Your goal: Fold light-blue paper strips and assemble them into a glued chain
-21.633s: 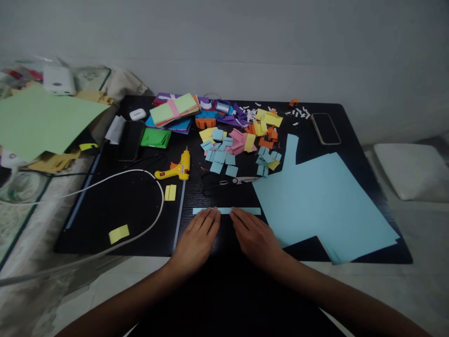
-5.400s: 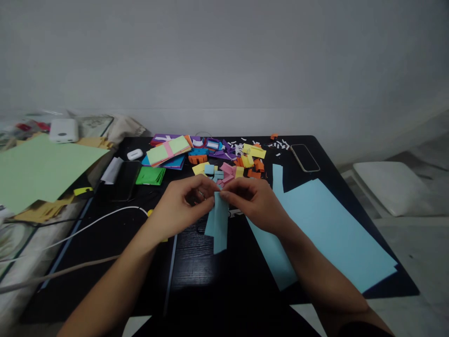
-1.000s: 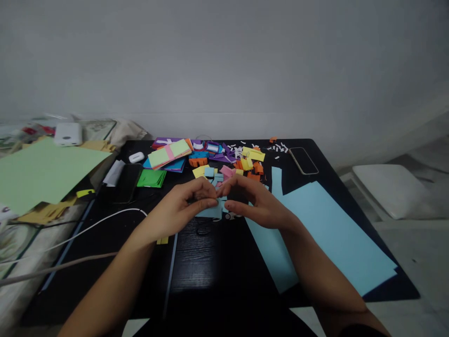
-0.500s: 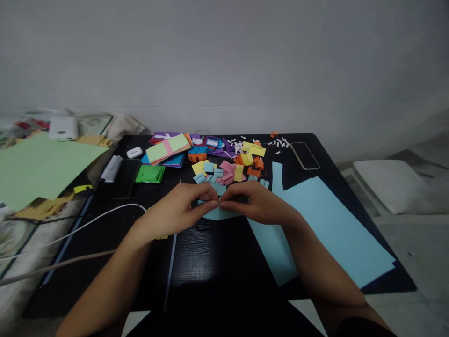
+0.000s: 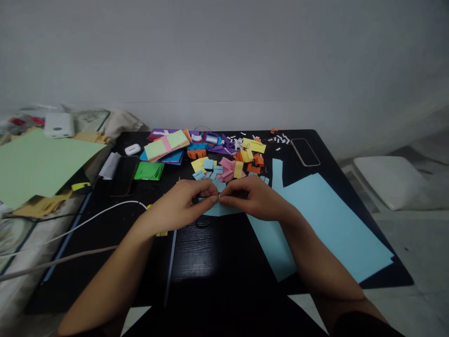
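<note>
My left hand and my right hand meet over the middle of the black table. Their thumbs and forefingers are pinched together at the upper edge of a light blue piece of paper, which spreads out below the fingertips. What exactly lies between the fingertips is too small to make out. Just beyond the hands is a pile of small folded paper pieces, among them pink ones, yellow ones and light blue ones.
Large light blue sheets lie to the right, below a phone. A stack of coloured paper, green paper and a dark phone are at the left. A white cable crosses the left side. White scraps lie at the back.
The view has tilted a little, so the table sits slightly higher in it. Both hands keep their pinch on the light blue paper with only slight finger movement.
</note>
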Available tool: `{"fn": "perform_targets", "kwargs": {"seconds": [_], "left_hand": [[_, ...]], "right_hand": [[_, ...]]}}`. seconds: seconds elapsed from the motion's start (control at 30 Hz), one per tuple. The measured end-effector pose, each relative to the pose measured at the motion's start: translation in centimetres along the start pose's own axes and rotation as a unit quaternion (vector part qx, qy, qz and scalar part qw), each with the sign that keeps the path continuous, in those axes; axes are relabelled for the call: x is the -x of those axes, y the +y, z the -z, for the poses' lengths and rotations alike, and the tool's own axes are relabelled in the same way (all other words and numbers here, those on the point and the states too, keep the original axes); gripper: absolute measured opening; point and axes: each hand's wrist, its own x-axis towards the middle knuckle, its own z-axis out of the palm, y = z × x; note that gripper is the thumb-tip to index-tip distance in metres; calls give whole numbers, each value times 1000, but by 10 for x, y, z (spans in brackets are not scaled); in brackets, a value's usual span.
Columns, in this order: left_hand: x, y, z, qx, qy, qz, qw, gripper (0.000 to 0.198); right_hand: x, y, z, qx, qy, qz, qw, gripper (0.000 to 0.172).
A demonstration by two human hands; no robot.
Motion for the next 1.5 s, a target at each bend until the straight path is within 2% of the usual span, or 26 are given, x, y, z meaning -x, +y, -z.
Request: {"fn": "perform_targets", "kwargs": {"seconds": [0.3, 0.43, 0.5, 0.6, 0.63, 0.67, 0.7, 0.77, 0.83, 0.97, 1.1, 1.3, 1.5], "left_hand": [[-2, 0, -3, 18, 41, -15, 999, 21], [-2, -2, -3, -25, 58, -12, 998, 19], [-2, -3, -3, -86, 132, -31, 987, 16], [-3, -3, -5, -150, 317, -59, 935, 14], [-3, -3, -6, -146, 354, -51, 922, 11], [-3, -3, -7, -130, 365, -33, 921, 10], [-3, -3, -8, -106, 354, -11, 929, 15], [-5, -3, -12, -43, 294, 29, 955, 24], [-7, -5, -16, 24, 251, 44, 967, 23], [-11, -7, -22, 124, 289, 35, 949, 15], [-12, -7, -23, 211, 265, 27, 940, 12], [-12, -4, -27, 227, 256, 8, 940, 8], [-15, -4, -30, 269, 253, -16, 929, 6]], "right_hand": [[0, -1, 1, -14, 38, 16, 999, 18], [-1, 2, 1, 1, 39, -3, 999, 18], [-3, 5, 0, 3, 59, -19, 998, 16], [-6, 10, -2, -34, 120, -47, 991, 13], [-7, 12, -3, -60, 139, -53, 987, 14], [-9, 14, -5, -94, 157, -56, 982, 15], [-10, 15, -8, -131, 175, -55, 974, 17], [-13, 16, -14, -205, 207, -48, 955, 21], [-15, 16, -21, -259, 230, -38, 937, 25], [-15, 11, -31, -299, 220, -38, 928, 27], [-12, 6, -33, -302, 204, -34, 930, 32], [-11, 4, -33, -261, 239, -31, 935, 27], [-11, 2, -34, -279, 252, -4, 927, 24]]}}
